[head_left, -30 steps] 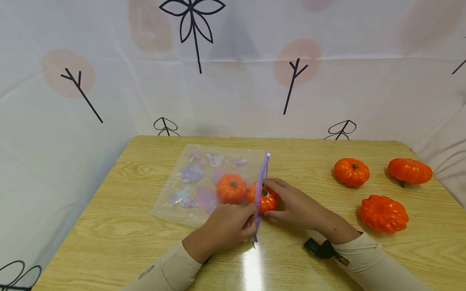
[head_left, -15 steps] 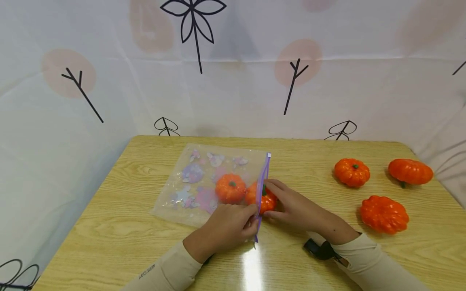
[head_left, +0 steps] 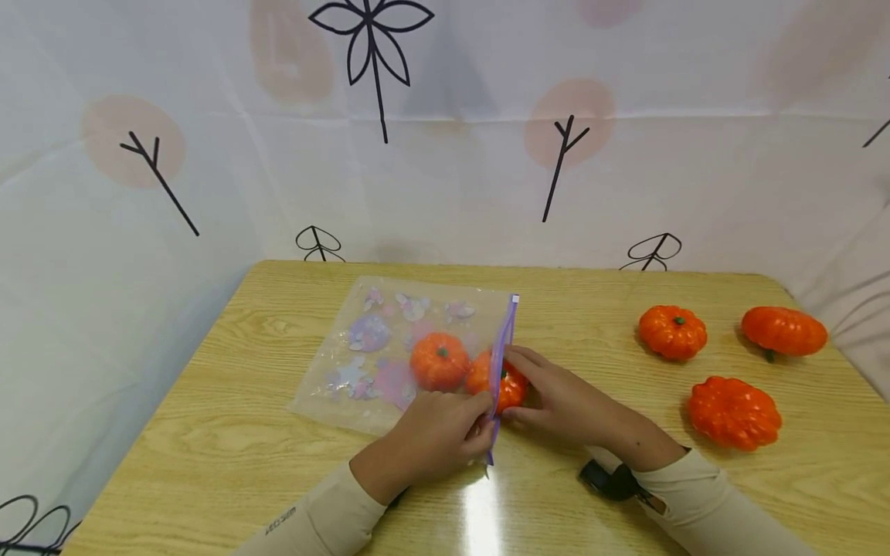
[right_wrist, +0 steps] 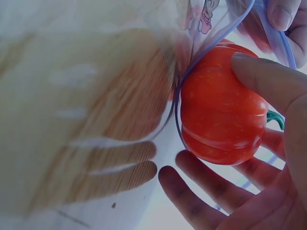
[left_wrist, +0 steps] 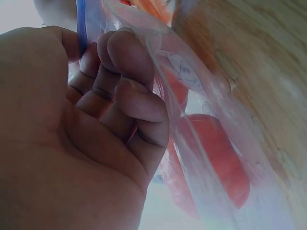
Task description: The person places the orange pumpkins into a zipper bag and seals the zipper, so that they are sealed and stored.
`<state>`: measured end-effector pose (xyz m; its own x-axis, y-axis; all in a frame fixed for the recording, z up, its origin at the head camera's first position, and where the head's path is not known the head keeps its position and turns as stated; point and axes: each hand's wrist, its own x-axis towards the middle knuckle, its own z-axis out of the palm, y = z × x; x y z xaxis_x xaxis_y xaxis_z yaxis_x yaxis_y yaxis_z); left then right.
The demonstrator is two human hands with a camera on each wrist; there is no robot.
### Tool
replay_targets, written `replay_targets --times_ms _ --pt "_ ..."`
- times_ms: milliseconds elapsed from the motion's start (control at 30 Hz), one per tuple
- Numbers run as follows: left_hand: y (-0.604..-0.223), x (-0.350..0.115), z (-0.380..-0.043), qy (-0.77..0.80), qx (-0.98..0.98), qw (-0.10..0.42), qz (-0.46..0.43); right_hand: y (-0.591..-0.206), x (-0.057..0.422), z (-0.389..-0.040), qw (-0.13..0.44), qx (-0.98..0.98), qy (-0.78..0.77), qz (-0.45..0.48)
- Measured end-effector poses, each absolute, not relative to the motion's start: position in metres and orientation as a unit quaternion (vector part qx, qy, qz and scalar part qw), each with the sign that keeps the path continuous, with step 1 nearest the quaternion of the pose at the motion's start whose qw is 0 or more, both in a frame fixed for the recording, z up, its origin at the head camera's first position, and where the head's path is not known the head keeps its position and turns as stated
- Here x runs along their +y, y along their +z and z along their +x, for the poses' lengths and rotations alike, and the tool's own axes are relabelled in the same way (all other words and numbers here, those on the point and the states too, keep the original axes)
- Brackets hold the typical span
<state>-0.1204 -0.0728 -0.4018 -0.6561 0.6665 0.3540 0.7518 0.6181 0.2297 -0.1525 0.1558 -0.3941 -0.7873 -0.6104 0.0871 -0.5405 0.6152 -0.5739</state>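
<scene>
A clear zip bag (head_left: 375, 405) with purple and pink prints lies on the table, its purple zip edge (head_left: 497, 363) facing right. My left hand (head_left: 431, 436) pinches that edge near its lower end; in the left wrist view its fingers (left_wrist: 136, 103) are curled at the bag's film. One orange toy pumpkin (head_left: 439, 361) rests inside the bag. A second pumpkin (right_wrist: 223, 108) sits in the bag's mouth, partly under the film. My right hand (head_left: 566, 398) holds this one from the right, thumb on one side and fingers on the other.
Several more pumpkins lie on the right of the wooden table (head_left: 229, 371): an upright one (head_left: 672, 332), one tipped on its side (head_left: 783, 330) and a nearer one (head_left: 734, 413). A printed white cloth (head_left: 445, 185) hangs behind the table.
My right hand and the pumpkin it holds have shifted slightly left, deeper into the bag's mouth. The pumpkin inside has edged left too. My left hand stays on the zip edge.
</scene>
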Motion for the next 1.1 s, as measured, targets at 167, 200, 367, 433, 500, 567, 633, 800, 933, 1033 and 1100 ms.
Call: replay_targets --times_ms 167,200,367,433,500,567,633,800,933,1033,1100 --pt "-0.4016 -0.0722 -0.1205 -0.181 -0.891 0.114 -0.399 -0.3943 0.1547 -0.1522 0.047 0.901 -0.293 -0.317" --pt "-0.4013 -0.072 -0.1204 -0.181 -0.892 0.112 -0.399 -0.3944 0.1544 -0.152 0.044 0.901 -0.291 -0.318" --pt "-0.4001 -0.0715 -0.1199 -0.179 -0.894 0.109 -0.397 -0.3949 0.1532 -0.1514 0.016 0.906 -0.28 -0.316" --pt "-0.4 -0.0714 -0.1197 -0.181 -0.893 0.108 -0.397 -0.3947 0.1529 -0.1512 0.003 0.908 -0.276 -0.315" --pt "-0.4 -0.0712 -0.1196 -0.181 -0.893 0.107 -0.397 -0.3948 0.1527 -0.1511 -0.005 0.909 -0.275 -0.314" --pt "-0.3999 -0.0709 -0.1196 -0.182 -0.893 0.103 -0.398 -0.395 0.1528 -0.151 -0.006 0.908 -0.277 -0.314" --pt "-0.3999 -0.0706 -0.1197 -0.181 -0.893 0.099 -0.399 -0.3955 0.1526 -0.1511 -0.002 0.906 -0.283 -0.315" --pt "-0.3994 -0.0705 -0.1199 -0.182 -0.891 0.092 -0.405 -0.3964 0.1526 -0.1529 0.005 0.898 -0.294 -0.328" --pt "-0.3996 -0.0711 -0.1201 -0.182 -0.889 0.094 -0.409 -0.3959 0.1526 -0.1549 0.017 0.89 -0.306 -0.338" --pt "-0.3995 -0.0714 -0.1199 -0.185 -0.888 0.088 -0.412 -0.396 0.1529 -0.1556 0.037 0.888 -0.314 -0.333" --pt "-0.3994 -0.0714 -0.1198 -0.184 -0.887 0.088 -0.413 -0.3958 0.1531 -0.1555 0.049 0.889 -0.317 -0.327"
